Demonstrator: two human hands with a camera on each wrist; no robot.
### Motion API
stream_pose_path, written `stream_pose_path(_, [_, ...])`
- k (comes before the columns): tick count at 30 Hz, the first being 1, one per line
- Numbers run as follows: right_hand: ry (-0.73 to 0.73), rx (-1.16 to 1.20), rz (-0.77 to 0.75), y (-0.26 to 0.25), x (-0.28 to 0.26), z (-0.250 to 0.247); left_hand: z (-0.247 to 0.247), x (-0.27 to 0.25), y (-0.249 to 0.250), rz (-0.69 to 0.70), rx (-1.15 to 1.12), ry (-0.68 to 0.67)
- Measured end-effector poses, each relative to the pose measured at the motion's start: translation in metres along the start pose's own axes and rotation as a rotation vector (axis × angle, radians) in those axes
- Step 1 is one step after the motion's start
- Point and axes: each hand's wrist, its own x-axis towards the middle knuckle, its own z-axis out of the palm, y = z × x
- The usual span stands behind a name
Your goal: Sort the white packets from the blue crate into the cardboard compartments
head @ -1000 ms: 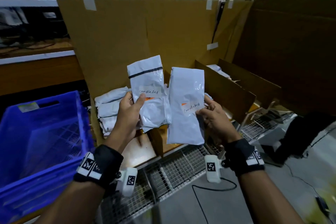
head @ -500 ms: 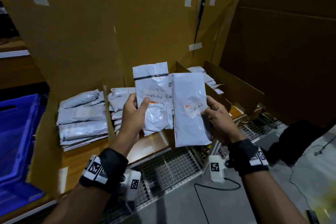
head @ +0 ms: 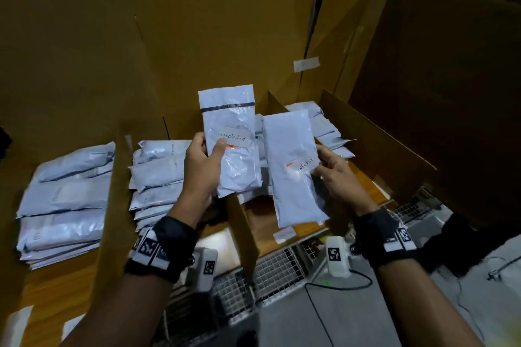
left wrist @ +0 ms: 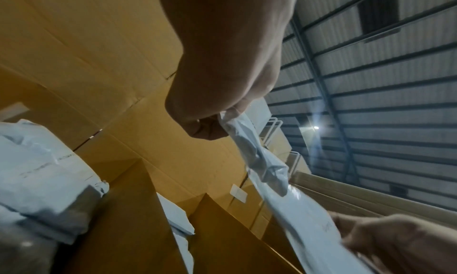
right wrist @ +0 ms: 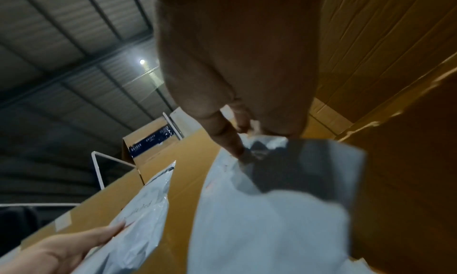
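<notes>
Cardboard compartments (head: 375, 146); two hands, two packets

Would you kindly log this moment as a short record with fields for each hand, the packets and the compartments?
left hand: left hand grips a white packet with a black stripe, held upright
right hand: right hand pinches a second white packet, tilted
labels: both carry handwritten labels, partly covered
compartments: cardboard dividers separate stacks of white packets
stage: both held packets not yet placed
blue crate: not in view
</notes>
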Motion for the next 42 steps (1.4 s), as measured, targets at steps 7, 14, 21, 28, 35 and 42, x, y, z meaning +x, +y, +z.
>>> stream_pose_path(7, [0.019, -0.646, 0.023, -0.004, 0.138, -0.002, 0.009, 0.097, -0.022, -0.079, 0.133, 0.119])
stream_pose_path(14, [-0.199, -0.925, -0.005, 0.012, 0.238, 0.036, -0.002, 0.129, -0.038, -0.158, 0.225, 0.221])
stream_pose_path(21, [-0.326, -1.173, -0.156, 0.009, 0.348, 0.080, 0.002, 0.130, -0.040, -0.198, 0.370, 0.348])
stream_pose_path(28, [-0.520, -1.341, -0.256, 0.003, 0.420, 0.116, 0.008, 0.132, -0.042, -0.255, 0.444, 0.393])
stream_pose_path(35, [-0.283, -1.208, -0.409, 0.038, 0.438, 0.112, 0.009, 0.133, -0.046, -0.297, 0.444, 0.432])
stream_pose_path(42, [-0.168, -1.028, -0.457, 0.079, 0.395, 0.099, 0.013, 0.128, -0.048, -0.303, 0.436, 0.427])
